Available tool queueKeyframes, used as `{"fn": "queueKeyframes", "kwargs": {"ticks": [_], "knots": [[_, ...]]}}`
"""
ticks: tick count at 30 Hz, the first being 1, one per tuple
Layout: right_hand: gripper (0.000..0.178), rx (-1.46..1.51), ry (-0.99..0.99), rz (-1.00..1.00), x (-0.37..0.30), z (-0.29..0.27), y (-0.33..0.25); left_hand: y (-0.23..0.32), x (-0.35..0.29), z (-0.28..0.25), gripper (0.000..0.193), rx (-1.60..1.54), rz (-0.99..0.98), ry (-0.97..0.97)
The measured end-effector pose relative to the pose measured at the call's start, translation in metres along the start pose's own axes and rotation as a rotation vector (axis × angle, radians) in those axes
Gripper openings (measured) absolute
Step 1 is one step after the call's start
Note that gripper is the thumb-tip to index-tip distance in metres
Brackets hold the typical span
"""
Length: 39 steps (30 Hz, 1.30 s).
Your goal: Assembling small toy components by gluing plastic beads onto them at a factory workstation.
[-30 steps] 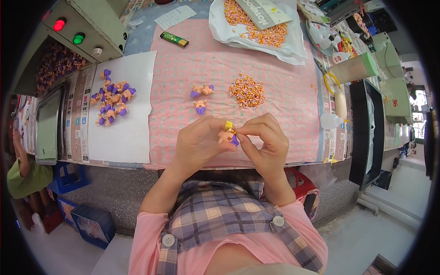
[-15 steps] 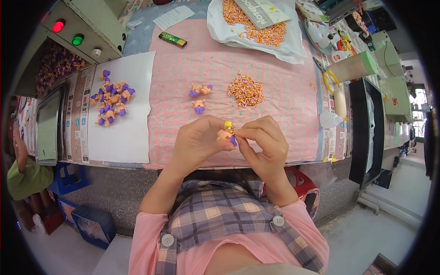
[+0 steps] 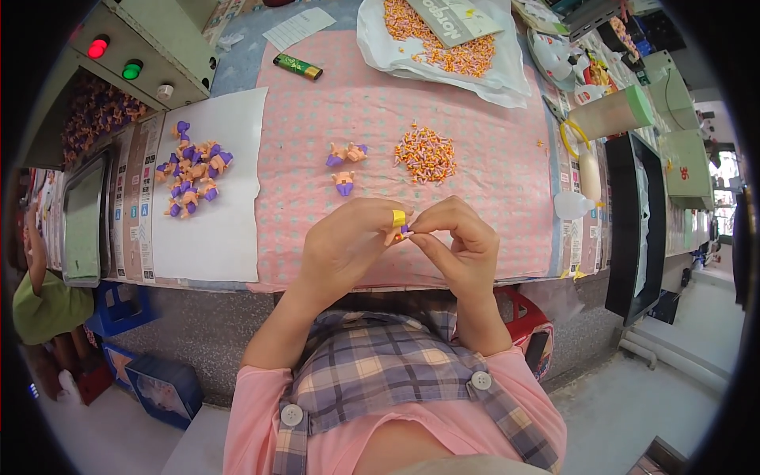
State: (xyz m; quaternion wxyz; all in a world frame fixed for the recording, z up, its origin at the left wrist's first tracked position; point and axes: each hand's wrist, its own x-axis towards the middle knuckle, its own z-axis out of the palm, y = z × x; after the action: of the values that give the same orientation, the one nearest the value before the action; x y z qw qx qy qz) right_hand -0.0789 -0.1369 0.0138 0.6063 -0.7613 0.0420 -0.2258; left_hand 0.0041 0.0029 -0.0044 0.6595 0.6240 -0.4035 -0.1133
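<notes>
Both forearms [image 3: 283, 328] slant up from the lower edge to the frame's centre, where we see the left hand [image 3: 340, 237] pinching a small peach-and-purple figure [image 3: 392, 236], partly hidden by its fingers; the right hand [image 3: 461, 245] has thumb and forefinger at the figure's right side, though whether they grip it we cannot tell. Above them, on the pink cloth [image 3: 491, 166], we find loose figures [image 3: 344, 182] and, further right, a heap of orange pieces [image 3: 425, 154].

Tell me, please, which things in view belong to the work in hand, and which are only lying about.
Likely in the work:
- held figure, between left hand and right hand
- loose figures
- pile of orange-and-pink pieces
- figures on white sheet

Apparently lying about:
- green lighter
- paper slip
- booklet
</notes>
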Motion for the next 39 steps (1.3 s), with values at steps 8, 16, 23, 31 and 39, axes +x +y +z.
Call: {"fn": "queueKeyframes", "kwargs": {"ticks": [8,16,23,31,39], "knots": [[0.012,-0.092,-0.017,-0.093,0.0,-0.001,-0.003,0.006,0.004,0.0,0.023,0.085,0.064,-0.02],[0.014,-0.299,-0.02,-0.217,0.0,-0.003,-0.013,0.009,0.002,0.0,0.03,0.089,0.053,-0.047],[0.013,-0.234,-0.015,-0.174,-0.003,-0.001,-0.013,0.01,0.001,-0.001,0.029,0.11,0.096,-0.072],[0.013,-0.19,-0.003,-0.093,-0.005,0.0,-0.012,0.01,0.001,0.001,0.029,0.168,0.146,-0.046],[0.011,-0.147,0.0,-0.033,-0.004,0.002,-0.013,0.012,0.002,0.0,0.029,0.218,0.155,-0.057]]}}
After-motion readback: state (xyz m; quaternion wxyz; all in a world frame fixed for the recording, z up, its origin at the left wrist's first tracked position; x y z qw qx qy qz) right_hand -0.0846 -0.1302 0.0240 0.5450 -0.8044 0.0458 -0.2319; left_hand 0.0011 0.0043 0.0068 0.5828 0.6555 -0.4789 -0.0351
